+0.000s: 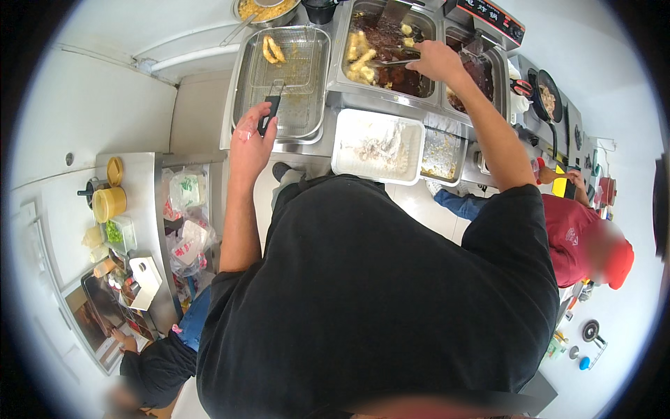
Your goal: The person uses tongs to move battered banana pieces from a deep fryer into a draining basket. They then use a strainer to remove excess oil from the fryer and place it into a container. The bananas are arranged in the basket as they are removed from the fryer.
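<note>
My left hand (pixel 255 133) grips the black handle (pixel 269 112) of a wire strainer over a draining tray (pixel 317 77), where two golden fried pieces (pixel 273 49) lie near the back. My right hand (pixel 440 61) holds metal tongs (pixel 388 63) over the left fryer well (pixel 407 80) of dark oil, with their tips among pale yellow battered pieces (pixel 359 52). A second well (pixel 488 80) sits to the right. Below the fryer are a white plastic tray (pixel 371 146) dusted with flour and a metal tray (pixel 440 153) with crumbs.
A bowl of yellow crumbs (pixel 267 8) stands at the back left. A pan (pixel 546 94) is on the right. A co-worker in red (pixel 569 230) works at right, another in black (pixel 157 370) at lower left, beside a steel table (pixel 148 209) with containers.
</note>
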A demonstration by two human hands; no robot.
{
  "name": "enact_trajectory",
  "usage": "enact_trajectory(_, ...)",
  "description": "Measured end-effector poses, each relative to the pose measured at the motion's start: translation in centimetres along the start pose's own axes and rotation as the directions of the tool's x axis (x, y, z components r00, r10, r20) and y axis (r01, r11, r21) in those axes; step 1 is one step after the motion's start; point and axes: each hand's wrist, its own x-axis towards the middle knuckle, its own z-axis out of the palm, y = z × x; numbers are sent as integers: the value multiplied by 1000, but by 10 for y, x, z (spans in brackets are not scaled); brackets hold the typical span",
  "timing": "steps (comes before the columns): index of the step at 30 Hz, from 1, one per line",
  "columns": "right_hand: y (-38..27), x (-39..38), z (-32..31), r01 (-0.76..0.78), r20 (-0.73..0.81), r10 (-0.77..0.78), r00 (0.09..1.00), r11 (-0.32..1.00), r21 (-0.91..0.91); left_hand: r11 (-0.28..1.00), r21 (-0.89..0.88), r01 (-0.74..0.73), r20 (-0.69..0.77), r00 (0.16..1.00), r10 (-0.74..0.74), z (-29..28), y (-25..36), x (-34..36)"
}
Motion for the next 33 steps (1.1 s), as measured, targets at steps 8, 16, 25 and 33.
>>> enact_trajectory(8, -17, 23, 22, 13, -153, -9, 988, 1000, 25, 999, 27, -40, -8, 999, 40, 2, 4, 2)
enact_trajectory(16, 2, 70, 25, -164, 26, 162, 986, 983, 85, 1000, 18, -25, 2, 1000, 25, 3, 6, -3)
enact_trajectory(25, -19, 63, 46, -45, -15, 47, 999, 994, 100, 999, 36, -32, 11, 999, 32, 2, 9, 1)
enact_trajectory(33, -19, 4, 5, -16, -58, 16, 998, 1000, 14, 999, 18, -35, 18, 999, 35, 4, 7, 7)
